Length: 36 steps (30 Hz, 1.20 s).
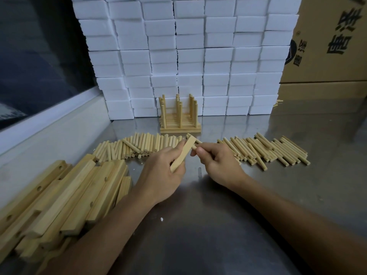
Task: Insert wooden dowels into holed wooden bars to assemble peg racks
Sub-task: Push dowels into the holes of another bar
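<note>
The person holds a pale flat wooden bar point(182, 153) in the left hand point(162, 173). The bar's long axis runs from the lower left, inside the palm, to the upper right, away from the person, and its far end rises above the shiny metal table point(218, 225). The bar is light yellow with a straight grain; its narrow edge faces the camera, so its holes cannot be seen here. The fingers of the left hand are curled around the lower half of the bar.

The right hand point(216, 163) pinches a short round wooden dowel point(195, 144) between thumb and fingers. The dowel points to the upper left, and its far end meets the bar near the bar's top end. Whether it is already inside a hole cannot be told.

Behind the hands, a long row of loose round wooden dowels point(143, 145) lies on the table, with a second loose heap of dowels point(266, 151) to the right. At the lower left a pile of long wooden bars with round holes point(59, 199) lies on the table. Farther back, some finished peg racks with upright dowels point(179, 118) stand in a stack, just before a wall of white foam blocks point(188, 56). A brown cardboard box with black printed characters point(327, 46) stands at the right.
</note>
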### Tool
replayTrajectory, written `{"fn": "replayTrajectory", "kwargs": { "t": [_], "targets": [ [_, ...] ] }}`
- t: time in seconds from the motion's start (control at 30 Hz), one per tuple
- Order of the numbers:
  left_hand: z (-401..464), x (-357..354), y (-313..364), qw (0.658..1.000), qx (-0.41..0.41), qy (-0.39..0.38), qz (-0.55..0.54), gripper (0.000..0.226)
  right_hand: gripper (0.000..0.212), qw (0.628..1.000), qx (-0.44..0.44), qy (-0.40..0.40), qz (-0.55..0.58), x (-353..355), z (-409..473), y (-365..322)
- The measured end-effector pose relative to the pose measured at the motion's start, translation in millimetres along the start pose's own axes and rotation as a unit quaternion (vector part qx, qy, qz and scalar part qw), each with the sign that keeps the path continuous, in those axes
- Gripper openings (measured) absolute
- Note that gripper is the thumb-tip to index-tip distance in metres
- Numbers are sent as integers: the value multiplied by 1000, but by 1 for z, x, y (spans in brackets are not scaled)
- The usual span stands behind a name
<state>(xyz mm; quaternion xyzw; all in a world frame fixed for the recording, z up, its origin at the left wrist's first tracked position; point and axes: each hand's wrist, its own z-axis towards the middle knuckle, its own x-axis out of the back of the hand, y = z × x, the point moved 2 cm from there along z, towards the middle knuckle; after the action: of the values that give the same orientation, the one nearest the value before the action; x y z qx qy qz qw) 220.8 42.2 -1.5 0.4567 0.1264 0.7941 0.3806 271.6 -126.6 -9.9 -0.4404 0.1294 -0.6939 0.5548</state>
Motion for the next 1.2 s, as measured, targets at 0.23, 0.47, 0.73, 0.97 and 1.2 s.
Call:
{"fn": "replayTrajectory", "kwargs": {
  "t": [0.23,0.47,0.73,0.97,1.2],
  "targets": [
    [2,-7,-1,996,49,-9,-72,57,19,970,142,74,-185,1,-3,-14],
    [0,-6,-4,998,39,2,-53,56,20,993,53,41,-97,2,-2,-7],
    [1,-12,-4,958,184,-45,-217,20,12,982,-96,66,149,10,0,-6],
    [3,-10,-1,921,261,-84,-277,32,9,988,-74,47,128,-5,-1,-13],
    [4,-6,-3,890,295,-99,-332,33,14,998,-38,31,33,-6,-1,-13]
  ]
}}
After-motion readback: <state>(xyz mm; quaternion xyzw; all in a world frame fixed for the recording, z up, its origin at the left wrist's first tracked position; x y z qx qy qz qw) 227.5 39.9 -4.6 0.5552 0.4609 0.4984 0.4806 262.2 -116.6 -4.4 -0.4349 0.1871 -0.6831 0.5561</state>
